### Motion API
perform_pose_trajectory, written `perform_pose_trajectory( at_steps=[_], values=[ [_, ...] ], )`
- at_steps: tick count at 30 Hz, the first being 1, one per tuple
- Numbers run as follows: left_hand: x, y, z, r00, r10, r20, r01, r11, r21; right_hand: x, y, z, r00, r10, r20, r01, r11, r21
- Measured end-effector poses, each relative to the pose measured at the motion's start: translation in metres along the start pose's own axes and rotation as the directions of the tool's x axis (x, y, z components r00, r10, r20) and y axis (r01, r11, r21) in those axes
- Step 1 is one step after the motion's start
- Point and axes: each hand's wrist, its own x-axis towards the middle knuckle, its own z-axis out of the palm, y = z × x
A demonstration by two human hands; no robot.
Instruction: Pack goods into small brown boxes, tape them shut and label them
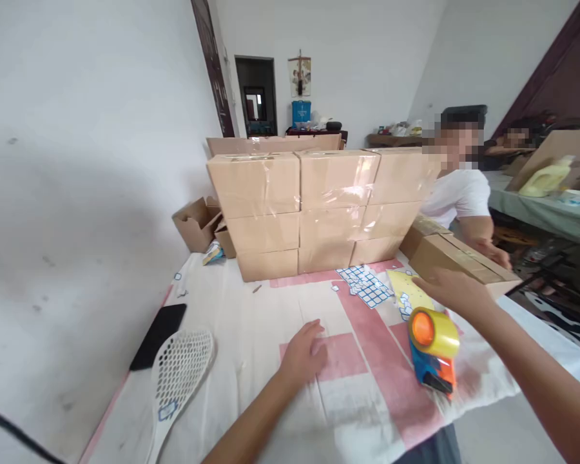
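The left hand's grip point(303, 354) is half open, holding nothing over the cloth-covered tabletop point(251, 322). Beyond the tape dispenser point(439, 341), the blurred right hand's grip point(447, 289) meets a cardboard carton's point(466, 256) near side; whether it clasps, I cannot tell. Behind: stacked cartons point(331, 200), white wall point(367, 64).

The boxes point(332, 225) are all tan, the cloth point(251, 328) white with pink blocks and a blue grid. That tape dispenser point(419, 362) shows blue and orange, its roll point(443, 334) yellow.
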Motion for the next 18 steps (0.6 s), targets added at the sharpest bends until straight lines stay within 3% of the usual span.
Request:
perform_pose_trajectory(
  at_steps=[2, 4, 5, 8, 10, 12, 14, 16, 18],
  values=[
    [0.019, -0.013, -0.04, 0.988, -0.07, -0.139, 0.064, 0.997, -0.044, -0.02, -0.093, 0.03, 0.974, -0.157, 0.162, 0.184, 0.968, -0.169],
    [0.048, -0.031, -0.098, 0.937, -0.145, -0.318, 0.133, 0.989, -0.059, -0.045, -0.187, 0.078, 0.889, -0.367, 0.272, 0.397, 0.916, -0.06],
    [0.064, -0.043, -0.131, 0.892, -0.175, -0.416, 0.17, 0.984, -0.051, -0.057, -0.232, 0.107, 0.824, -0.469, 0.319, 0.476, 0.877, 0.06],
    [0.114, -0.081, -0.228, 0.737, -0.224, -0.638, 0.313, 0.949, 0.027, -0.081, -0.352, 0.199, 0.643, -0.64, 0.421, 0.485, 0.766, 0.423],
    [0.14, -0.108, -0.279, 0.671, -0.207, -0.712, 0.407, 0.905, 0.121, -0.086, -0.418, 0.255, 0.609, -0.649, 0.456, 0.447, 0.756, 0.479],
    [0.158, -0.134, -0.315, 0.694, -0.16, -0.702, 0.453, 0.855, 0.253, -0.085, -0.471, 0.302, 0.628, -0.611, 0.482, 0.395, 0.784, 0.479],
    [0.17, -0.155, -0.341, 0.775, -0.114, -0.622, 0.44, 0.804, 0.4, -0.081, -0.512, 0.338, 0.671, -0.55, 0.498, 0.341, 0.825, 0.452],
    [0.182, -0.172, -0.359, 0.856, -0.086, -0.509, 0.388, 0.757, 0.525, -0.075, -0.541, 0.366, 0.726, -0.47, 0.503, 0.277, 0.868, 0.412],
    [0.197, -0.183, -0.369, 0.905, -0.086, -0.416, 0.348, 0.713, 0.608, -0.067, -0.559, 0.386, 0.784, -0.372, 0.497, 0.194, 0.907, 0.373]
  ],
)
